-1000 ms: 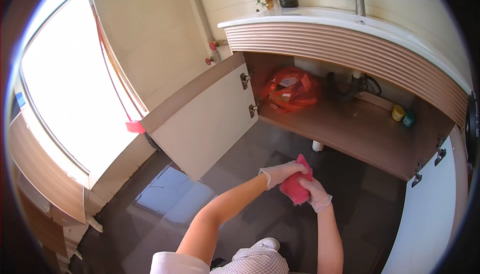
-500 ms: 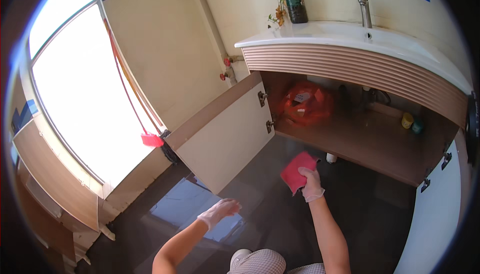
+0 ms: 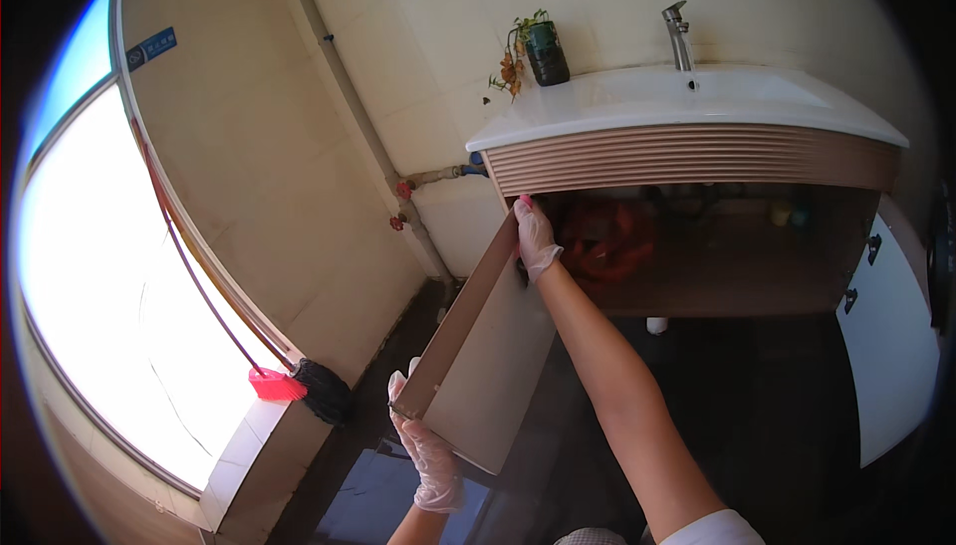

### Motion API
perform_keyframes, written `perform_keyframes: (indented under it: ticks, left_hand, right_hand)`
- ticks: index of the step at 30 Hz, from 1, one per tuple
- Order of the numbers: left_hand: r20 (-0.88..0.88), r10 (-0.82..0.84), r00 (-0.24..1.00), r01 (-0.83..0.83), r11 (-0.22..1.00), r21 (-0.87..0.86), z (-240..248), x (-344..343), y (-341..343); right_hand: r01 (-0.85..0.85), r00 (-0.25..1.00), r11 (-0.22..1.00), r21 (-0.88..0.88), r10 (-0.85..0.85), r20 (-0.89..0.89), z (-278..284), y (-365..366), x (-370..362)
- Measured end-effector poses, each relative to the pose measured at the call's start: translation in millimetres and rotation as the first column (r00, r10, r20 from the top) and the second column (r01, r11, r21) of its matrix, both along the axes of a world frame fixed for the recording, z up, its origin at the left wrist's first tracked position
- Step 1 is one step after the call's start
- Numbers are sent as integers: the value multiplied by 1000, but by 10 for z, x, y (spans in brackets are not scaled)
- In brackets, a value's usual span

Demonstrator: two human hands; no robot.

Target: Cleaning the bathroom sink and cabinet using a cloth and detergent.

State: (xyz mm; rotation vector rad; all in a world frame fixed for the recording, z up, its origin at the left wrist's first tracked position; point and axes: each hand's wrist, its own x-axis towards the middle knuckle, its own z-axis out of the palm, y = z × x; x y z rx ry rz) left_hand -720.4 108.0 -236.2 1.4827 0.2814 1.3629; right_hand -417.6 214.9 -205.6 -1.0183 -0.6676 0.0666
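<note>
My left hand (image 3: 430,460), in a clear glove, grips the free outer corner of the open left cabinet door (image 3: 490,371), its fingers wrapped around the edge. My right hand (image 3: 537,238), gloved too, is closed at the door's hinge end, just under the ribbed front of the sink cabinet (image 3: 687,159). A small piece of the pink cloth (image 3: 525,201) shows at its fingertips; the rest is hidden by the hand. Behind the right hand, an orange-red plastic bag (image 3: 607,236) lies inside the dark cabinet.
Above sits a white sink (image 3: 737,107) with a faucet (image 3: 679,37) and a potted plant (image 3: 546,50). The right cabinet door (image 3: 891,336) hangs open. Pipes with red valves (image 3: 404,190) run along the wall. A red broom (image 3: 276,385) and dark mop (image 3: 321,393) lean by the window.
My right hand has moved up and left with the pink cloth, from above the floor to the door's hinge end. My left hand has taken hold of the door's outer corner. The view has shifted.
</note>
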Motion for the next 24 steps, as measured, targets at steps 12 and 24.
perform_keyframes:
  ticks: [12,24]
  left_hand:
    - [300,-168,939,236,949,-209,67,-48,-60]
    - [250,-463,851,501,858,-115,-87,-227,47]
  right_hand:
    - [-96,907,995,-22,96,409,-205,-1059,-2095]
    - [207,685,942,-263,52,726,-150,-1392,-2801]
